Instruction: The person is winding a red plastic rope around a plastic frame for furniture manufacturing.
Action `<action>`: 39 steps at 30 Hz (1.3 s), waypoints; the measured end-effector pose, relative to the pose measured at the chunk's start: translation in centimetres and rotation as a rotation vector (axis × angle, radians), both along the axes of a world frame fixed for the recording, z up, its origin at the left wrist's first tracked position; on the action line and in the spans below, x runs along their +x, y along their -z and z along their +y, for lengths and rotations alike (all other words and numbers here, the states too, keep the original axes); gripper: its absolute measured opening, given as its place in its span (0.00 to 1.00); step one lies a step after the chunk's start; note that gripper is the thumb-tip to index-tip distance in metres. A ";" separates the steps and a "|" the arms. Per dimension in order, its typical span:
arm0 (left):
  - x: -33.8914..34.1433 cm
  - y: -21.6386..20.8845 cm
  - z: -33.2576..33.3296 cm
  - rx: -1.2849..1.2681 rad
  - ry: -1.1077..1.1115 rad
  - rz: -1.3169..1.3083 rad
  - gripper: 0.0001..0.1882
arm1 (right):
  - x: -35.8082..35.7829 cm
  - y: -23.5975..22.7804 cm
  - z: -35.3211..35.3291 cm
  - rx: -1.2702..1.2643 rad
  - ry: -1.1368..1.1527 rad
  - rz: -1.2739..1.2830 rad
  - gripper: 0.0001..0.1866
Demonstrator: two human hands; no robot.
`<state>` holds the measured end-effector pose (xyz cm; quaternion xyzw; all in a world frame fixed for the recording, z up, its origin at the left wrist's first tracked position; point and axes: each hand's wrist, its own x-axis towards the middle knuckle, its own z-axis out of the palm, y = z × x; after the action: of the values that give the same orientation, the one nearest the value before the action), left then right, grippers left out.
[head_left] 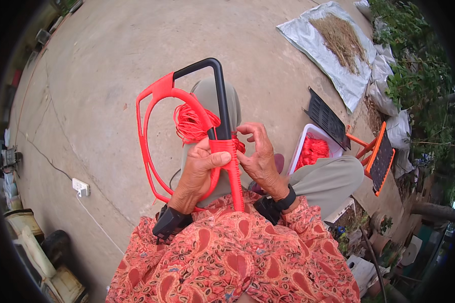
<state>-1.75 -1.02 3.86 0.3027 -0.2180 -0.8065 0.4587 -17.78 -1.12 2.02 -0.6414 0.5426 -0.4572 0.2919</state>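
Note:
A black tubular frame point(221, 93) with bent corners stands over my lap, part of it closely wound with red cord point(231, 161). My left hand point(198, 169) grips the wound part, its thumb laid across the front. Just to the right, my right hand point(260, 156) has its thumb and index finger bent in at the frame's edge, pinching red cord there; the frame partly hides the fingertips. Behind the black tube hangs a loose bundle of red cord point(191, 122). A curved red-wrapped loop point(145, 136) extends to the left.
On the right, a white tub point(294, 151) holds more red cord, beside a black slotted panel point(323, 115) and an orange-framed step stool point(380, 160). Dry stalks lie on a silver sheet point(308, 43). A white power strip point(81, 187) with its cable rests on the concrete floor at left.

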 end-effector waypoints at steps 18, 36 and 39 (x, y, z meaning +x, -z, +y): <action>0.7 -2.0 -0.2 0.112 0.103 0.168 0.16 | -4.5 -0.7 -1.9 0.304 0.013 -1.103 0.10; 0.7 -2.5 -0.1 0.098 0.035 0.012 0.16 | -22.2 -5.7 -2.5 0.173 0.132 -1.012 0.14; 0.4 -2.9 0.0 0.131 0.039 -0.014 0.16 | -25.1 -4.1 -2.7 0.125 0.261 -1.092 0.15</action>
<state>-1.34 -1.03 6.77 0.3335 -0.1738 -0.8256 0.4207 -42.86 -3.85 6.11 -0.2210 0.4134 -0.7221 0.5087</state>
